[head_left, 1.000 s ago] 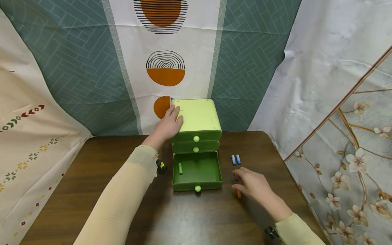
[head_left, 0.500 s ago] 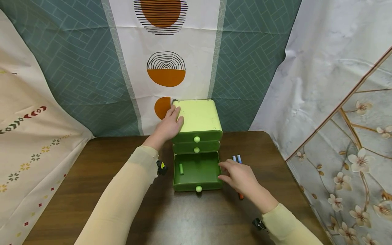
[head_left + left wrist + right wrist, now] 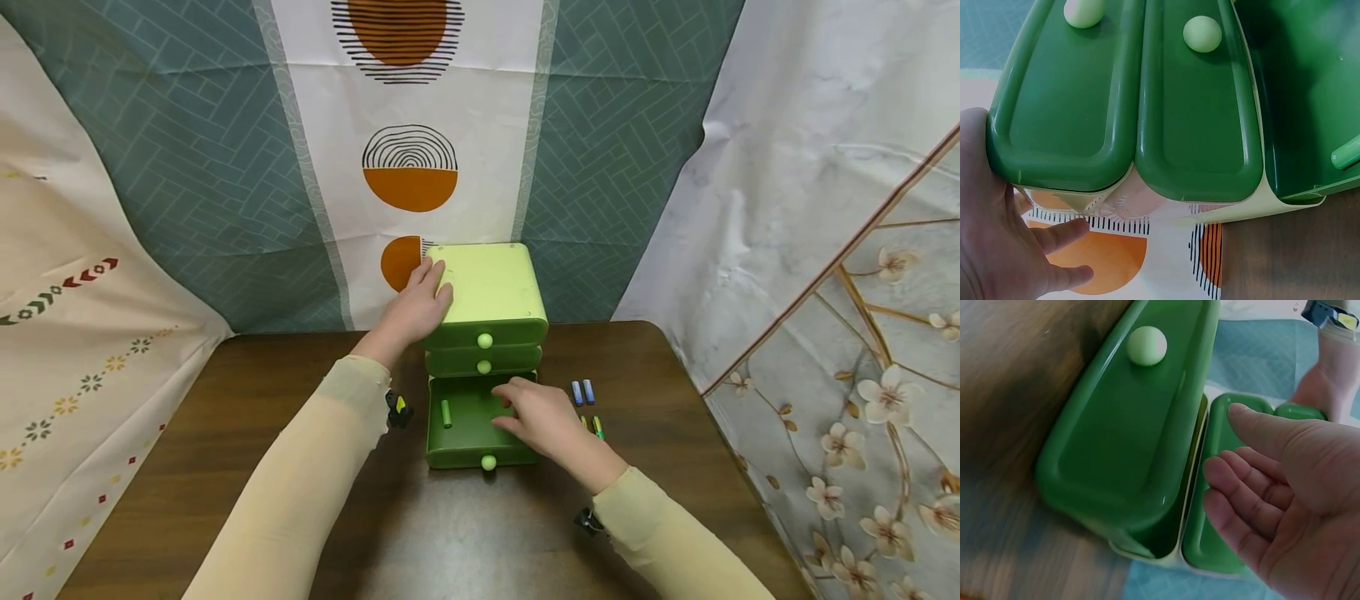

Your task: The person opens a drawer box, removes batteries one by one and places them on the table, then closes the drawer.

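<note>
A small drawer unit (image 3: 491, 283) with a pale yellow-green shell and green drawers stands at the table's back. Its bottom drawer (image 3: 457, 457) is pulled out, and a small green cylinder (image 3: 446, 413) lies in it at the left. My left hand (image 3: 415, 310) rests against the unit's upper left side, fingers spread; the left wrist view shows the thumb along the shell. My right hand (image 3: 543, 421) hovers over the right part of the open drawer, thumb and fingers apart. The right wrist view shows loosely bent fingers (image 3: 1235, 512) with nothing between them.
Right of the drawer lie two blue batteries (image 3: 582, 392) and two yellow-green ones (image 3: 597, 427), partly behind my right forearm. The upper drawers (image 3: 483, 360) are pushed in. A patterned cloth (image 3: 408, 100) hangs behind the wooden table (image 3: 262, 392).
My right hand has moved left from beside the batteries to over the open drawer, now covering part of it. The red-orange batteries are hidden behind my arm. My left hand has stayed put.
</note>
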Demonstrator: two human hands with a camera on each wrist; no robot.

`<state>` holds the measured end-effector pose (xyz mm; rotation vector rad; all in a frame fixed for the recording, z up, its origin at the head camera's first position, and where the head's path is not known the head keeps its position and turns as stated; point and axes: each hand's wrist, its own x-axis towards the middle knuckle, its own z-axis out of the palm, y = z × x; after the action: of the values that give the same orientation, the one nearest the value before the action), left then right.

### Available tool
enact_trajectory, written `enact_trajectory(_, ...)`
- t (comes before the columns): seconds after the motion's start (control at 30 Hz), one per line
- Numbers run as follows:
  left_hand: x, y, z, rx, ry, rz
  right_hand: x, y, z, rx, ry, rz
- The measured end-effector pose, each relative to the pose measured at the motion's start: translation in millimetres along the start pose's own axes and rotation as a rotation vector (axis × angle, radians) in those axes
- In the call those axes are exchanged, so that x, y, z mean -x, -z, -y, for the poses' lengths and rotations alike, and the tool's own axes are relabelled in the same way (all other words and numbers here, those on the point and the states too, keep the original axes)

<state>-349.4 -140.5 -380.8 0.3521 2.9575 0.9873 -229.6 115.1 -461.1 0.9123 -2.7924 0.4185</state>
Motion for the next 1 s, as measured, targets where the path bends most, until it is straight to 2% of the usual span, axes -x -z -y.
enact_trajectory(0.2,-0.4,-0.3,-0.7,-0.019,-0.005,-0.008,-21,-13,10,0.005,0.012,0.064)
enact_trajectory(0.5,-1.4,0.0,-0.5,-0.034,0.000,-0.014,-46,-31,22,0.013,-0.014,0.173)
enact_trajectory(1.0,-1.8,-0.7,-0.6,-0.019,0.002,-0.013,-67,-54,32,0.072,-0.059,0.284)
